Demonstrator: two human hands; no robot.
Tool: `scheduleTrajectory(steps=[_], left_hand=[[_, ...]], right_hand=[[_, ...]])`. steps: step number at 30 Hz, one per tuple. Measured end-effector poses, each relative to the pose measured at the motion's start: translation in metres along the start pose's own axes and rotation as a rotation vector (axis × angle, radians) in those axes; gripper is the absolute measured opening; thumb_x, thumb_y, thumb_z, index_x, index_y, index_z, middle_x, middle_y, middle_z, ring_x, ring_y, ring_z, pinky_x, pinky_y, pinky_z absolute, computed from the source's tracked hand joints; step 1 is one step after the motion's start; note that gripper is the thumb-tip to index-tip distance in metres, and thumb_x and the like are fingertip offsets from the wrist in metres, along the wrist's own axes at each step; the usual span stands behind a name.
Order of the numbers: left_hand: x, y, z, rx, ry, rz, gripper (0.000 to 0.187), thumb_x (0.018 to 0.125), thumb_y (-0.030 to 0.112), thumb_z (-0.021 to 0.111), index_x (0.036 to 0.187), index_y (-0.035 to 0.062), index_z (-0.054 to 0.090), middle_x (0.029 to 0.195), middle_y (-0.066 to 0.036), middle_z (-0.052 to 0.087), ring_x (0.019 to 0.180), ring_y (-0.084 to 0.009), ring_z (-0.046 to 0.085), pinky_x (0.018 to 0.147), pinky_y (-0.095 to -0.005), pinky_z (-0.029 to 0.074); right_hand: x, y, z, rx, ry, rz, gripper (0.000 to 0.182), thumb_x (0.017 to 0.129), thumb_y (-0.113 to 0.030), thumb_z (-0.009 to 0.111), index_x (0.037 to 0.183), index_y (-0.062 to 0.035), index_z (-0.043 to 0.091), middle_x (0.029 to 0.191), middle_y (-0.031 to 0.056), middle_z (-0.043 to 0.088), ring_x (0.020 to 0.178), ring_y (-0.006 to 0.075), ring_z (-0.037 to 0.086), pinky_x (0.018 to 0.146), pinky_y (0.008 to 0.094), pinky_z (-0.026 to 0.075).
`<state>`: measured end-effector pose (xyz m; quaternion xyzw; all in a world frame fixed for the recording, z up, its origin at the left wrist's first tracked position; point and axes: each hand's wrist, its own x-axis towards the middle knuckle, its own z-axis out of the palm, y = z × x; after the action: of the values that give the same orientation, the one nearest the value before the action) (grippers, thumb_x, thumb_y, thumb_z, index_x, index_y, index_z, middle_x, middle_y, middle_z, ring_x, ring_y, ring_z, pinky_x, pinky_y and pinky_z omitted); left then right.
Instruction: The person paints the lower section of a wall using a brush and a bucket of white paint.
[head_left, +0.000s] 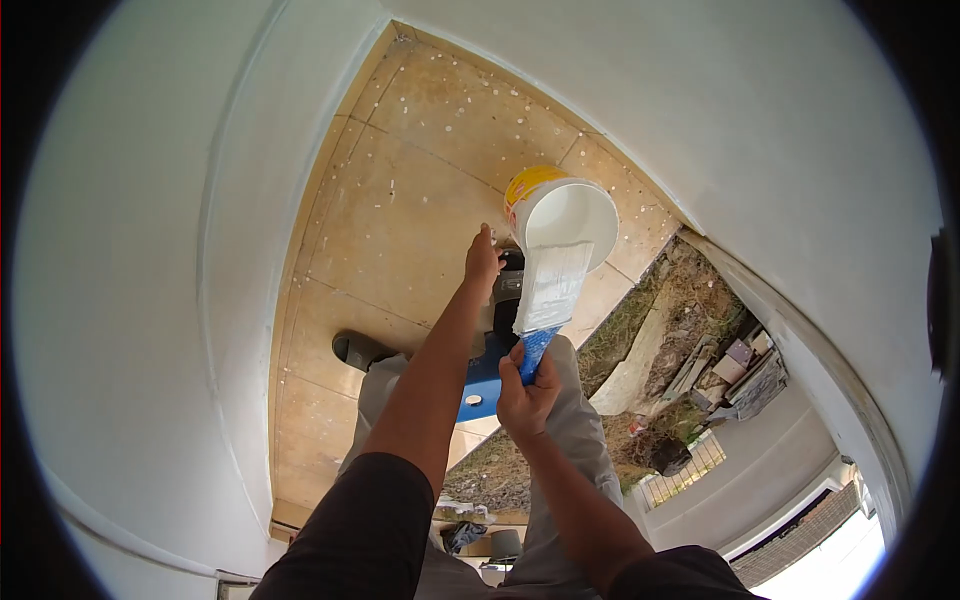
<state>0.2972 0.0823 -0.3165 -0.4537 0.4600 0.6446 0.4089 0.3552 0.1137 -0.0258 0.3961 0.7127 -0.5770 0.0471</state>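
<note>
In my right hand is a wide paint brush, its blue handle gripped by closed fingers. White paint coats the brush's broad head, which overlaps the near rim of a white paint bucket with a yellow label. The bucket's mouth tilts towards me, and white paint shows inside. My left hand is close beside the bucket's left side, its fingers partly curled. A small pale bit shows at those fingers; whether it is the bucket's handle I cannot make out.
Tan floor tiles bear white paint spots. White walls rise on both sides. Below my hands is a blue stool-like piece with a hole, between my legs. My sandal is at left. Soil and stacked boards lie beyond the tile edge.
</note>
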Motion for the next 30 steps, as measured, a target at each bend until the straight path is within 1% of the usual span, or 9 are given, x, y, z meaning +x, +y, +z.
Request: scheduleTrajectory(steps=[2,4,10,13,17,21,24,27,30], left_hand=[[0.011,0.01,0.011,-0.166,0.06,0.035,0.073,0.096,0.061,0.029,0.144,0.0065,0.029,0.144,-0.012,0.034,0.12,-0.0292,0.043,0.091,-0.0416,0.044],[0.006,0.034,0.028,-0.344,0.112,0.099,0.079,0.094,0.065,0.027,0.15,0.009,0.019,0.153,-0.012,0.022,0.133,-0.0352,0.033,0.102,-0.0465,0.037],[-0.006,0.038,0.05,-0.55,0.254,0.149,0.087,0.088,0.075,0.029,0.149,0.0145,0.02,0.155,-0.014,0.01,0.139,-0.0368,0.024,0.108,-0.0475,0.033],[-0.012,0.03,0.056,-0.615,0.195,0.183,0.085,0.088,0.076,0.027,0.149,0.017,0.021,0.155,-0.012,0.01,0.132,-0.0362,0.033,0.104,-0.0496,0.038],[-0.047,0.033,0.041,-0.51,0.186,0.236,0.089,0.085,0.08,0.027,0.146,0.014,0.025,0.132,-0.013,0.038,0.099,-0.0218,0.05,0.069,-0.0336,0.05],[-0.096,0.053,0.05,-0.458,0.234,0.218,0.084,0.088,0.075,0.025,0.143,0.0119,0.03,0.12,-0.011,0.048,0.091,-0.0192,0.051,0.069,-0.0338,0.05],[-0.127,0.062,0.061,-0.448,0.058,0.21,0.081,0.089,0.075,0.027,0.145,0.0175,0.025,0.146,-0.009,0.024,0.09,-0.025,0.056,0.073,-0.0378,0.05],[-0.14,0.072,0.078,-0.3,-0.072,0.191,0.078,0.09,0.072,0.029,0.144,0.0156,0.025,0.132,-0.01,0.042,0.074,-0.0233,0.059,0.071,-0.0358,0.05],[-0.182,0.118,0.119,-0.186,0.05,0.347,0.063,0.097,0.056,0.031,0.137,0.0074,0.036,0.115,-0.016,0.05,0.074,-0.0204,0.062,0.051,-0.0278,0.051]], right_hand=[[0.024,0.001,-0.01,-0.02,-0.121,-0.026,0.007,0.083,0.002,0.058,0.088,-0.0007,0.056,0.067,-0.0006,0.054,0.061,0.0076,0.05,0.056,0.025,0.042],[0.037,-0.009,-0.015,0.098,-0.037,0.026,0.009,0.081,0.005,0.057,0.081,-0.0029,0.052,0.073,-0.001,0.052,0.06,0.0041,0.044,0.054,0.0209,0.036],[0.065,0.017,-0.035,0.181,0.142,-0.005,0.019,0.078,0.006,0.056,0.071,-0.0067,0.044,0.077,0.0029,0.05,0.051,0.0038,0.038,0.046,0.0209,0.029],[0.072,0.017,-0.037,0.176,0.098,-0.012,0.019,0.078,0.005,0.057,0.071,-0.0068,0.045,0.077,0.0029,0.05,0.051,0.0039,0.038,0.045,0.0212,0.028],[0.07,0.01,-0.036,0.199,0.08,0.023,0.019,0.078,0.005,0.058,0.071,-0.0065,0.045,0.077,0.0021,0.05,0.053,0.0044,0.038,0.047,0.0215,0.03],[0.066,-0.001,-0.035,0.154,0.111,-0.02,0.017,0.078,0.005,0.059,0.072,-0.0053,0.046,0.075,0.0003,0.048,0.061,0.0064,0.039,0.056,0.0221,0.034],[0.058,0.007,-0.047,0.118,0.12,-0.04,0.016,0.078,0.004,0.059,0.073,-0.0045,0.047,0.074,-0.0009,0.047,0.066,0.0072,0.039,0.061,0.0225,0.035],[0.041,-0.005,-0.053,0.11,0.182,-0.026,0.013,0.079,0.002,0.06,0.075,-0.0035,0.049,0.074,-0.0023,0.047,0.068,0.0061,0.04,0.061,0.0226,0.036],[0.021,-0.014,-0.084,0.081,0.156,-0.062,0.008,0.081,0.0,0.06,0.08,-0.0029,0.052,0.073,-0.0023,0.048,0.066,0.0063,0.042,0.059,0.0233,0.037]])
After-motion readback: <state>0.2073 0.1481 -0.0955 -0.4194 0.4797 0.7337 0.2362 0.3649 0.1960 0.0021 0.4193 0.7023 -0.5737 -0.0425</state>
